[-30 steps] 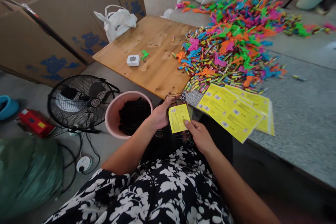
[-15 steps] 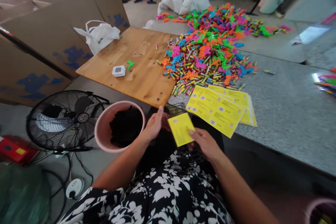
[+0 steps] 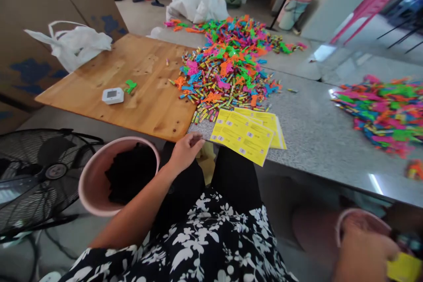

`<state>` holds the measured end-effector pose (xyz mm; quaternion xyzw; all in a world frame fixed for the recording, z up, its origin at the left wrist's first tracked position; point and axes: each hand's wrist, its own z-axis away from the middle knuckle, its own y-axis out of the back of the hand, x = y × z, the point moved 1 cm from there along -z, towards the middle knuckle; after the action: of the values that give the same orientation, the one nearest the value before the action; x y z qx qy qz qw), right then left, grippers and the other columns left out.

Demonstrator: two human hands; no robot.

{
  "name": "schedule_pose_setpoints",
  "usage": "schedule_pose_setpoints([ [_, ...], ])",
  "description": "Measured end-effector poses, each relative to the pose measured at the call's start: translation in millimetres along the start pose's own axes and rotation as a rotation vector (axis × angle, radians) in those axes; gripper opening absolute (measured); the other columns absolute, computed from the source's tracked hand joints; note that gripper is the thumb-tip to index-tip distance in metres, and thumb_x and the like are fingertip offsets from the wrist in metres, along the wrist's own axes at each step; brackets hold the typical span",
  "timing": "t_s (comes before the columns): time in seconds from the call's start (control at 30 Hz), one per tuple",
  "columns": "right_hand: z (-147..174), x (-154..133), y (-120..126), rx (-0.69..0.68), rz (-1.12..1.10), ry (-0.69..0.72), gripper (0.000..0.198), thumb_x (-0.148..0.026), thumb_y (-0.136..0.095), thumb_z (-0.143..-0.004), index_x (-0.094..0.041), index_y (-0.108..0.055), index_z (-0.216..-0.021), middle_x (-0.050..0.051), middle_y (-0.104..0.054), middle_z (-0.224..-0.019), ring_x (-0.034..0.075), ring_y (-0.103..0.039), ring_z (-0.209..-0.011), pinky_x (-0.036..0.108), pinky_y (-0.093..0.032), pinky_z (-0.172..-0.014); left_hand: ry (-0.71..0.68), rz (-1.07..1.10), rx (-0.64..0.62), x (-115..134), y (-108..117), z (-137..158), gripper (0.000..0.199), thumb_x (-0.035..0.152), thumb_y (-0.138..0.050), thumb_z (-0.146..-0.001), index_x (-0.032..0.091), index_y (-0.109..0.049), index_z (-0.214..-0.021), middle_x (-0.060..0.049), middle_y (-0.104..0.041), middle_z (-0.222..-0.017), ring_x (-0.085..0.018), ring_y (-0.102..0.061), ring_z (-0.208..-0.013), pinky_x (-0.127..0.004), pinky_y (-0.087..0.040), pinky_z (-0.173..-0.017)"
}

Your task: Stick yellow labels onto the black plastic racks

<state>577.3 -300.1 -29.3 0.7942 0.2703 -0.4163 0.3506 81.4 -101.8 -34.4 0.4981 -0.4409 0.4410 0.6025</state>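
My left hand (image 3: 185, 153) is by the front table edge, left of the yellow printed sheets (image 3: 243, 134). Its fingers are curled, thumb close to the forefinger; I cannot make out whether anything is between them. My right hand (image 3: 368, 246) is low at the right, smeared by motion, over a pink bucket (image 3: 339, 231). A yellow square card (image 3: 405, 268) shows at its fingers, partly cut off by the frame edge. Beyond the sheets lies a heap of colourful plastic toy guns and small printed tubes (image 3: 228, 75).
On the wooden board (image 3: 148, 105) lie a white device with a small screen (image 3: 113, 95) and a green toy gun (image 3: 130, 86). A pink tub with black contents (image 3: 89, 185) and a fan (image 3: 49, 172) stand left. A second toy heap (image 3: 383, 114) is at right.
My right hand has swung from my lap far to the right with the yellow card. My left hand has moved slightly, its fingers now curled. The view has turned right.
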Motion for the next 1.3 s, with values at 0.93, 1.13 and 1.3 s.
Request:
schedule_pose_setpoints([
  [0.93,-2,-109,-232,-0.111,0.239,0.072,0.045,-0.055,-0.063,-0.096,-0.021,-0.065,-0.124,0.017,-0.053,-0.146,0.033,-0.048,-0.141,0.057,-0.043,-0.117,0.413,0.790,-0.439,34,-49,-22,0.058,0.021,-0.069,-0.060,0.014,-0.072,-0.117,-0.014,-0.078,-0.116,-0.042,-0.068,-0.122,-0.055,-0.053,-0.104],
  [1.13,16,-144,-259,-0.354,0.152,0.077,0.050,-0.053,-0.057,-0.100,-0.020,-0.056,-0.137,0.016,-0.064,-0.134,0.030,-0.060,-0.127,0.049,-0.050,-0.109,0.411,0.809,-0.428,33,-57,-2,0.056,0.028,-0.074,-0.074,0.011,-0.068,-0.127,-0.016,-0.076,-0.122,-0.040,-0.067,-0.125,-0.054,-0.050,-0.110],
  [1.3,16,-155,-263,-0.397,-0.021,-0.080,0.035,-0.051,-0.052,-0.102,-0.022,-0.069,-0.115,0.009,-0.075,-0.115,0.026,-0.070,-0.106,0.037,-0.055,-0.094,0.423,0.922,-0.498,26,-55,0,0.056,0.027,-0.069,-0.079,0.010,-0.066,-0.132,-0.014,-0.076,-0.125,-0.038,-0.062,-0.133,-0.055,-0.042,-0.119],
])
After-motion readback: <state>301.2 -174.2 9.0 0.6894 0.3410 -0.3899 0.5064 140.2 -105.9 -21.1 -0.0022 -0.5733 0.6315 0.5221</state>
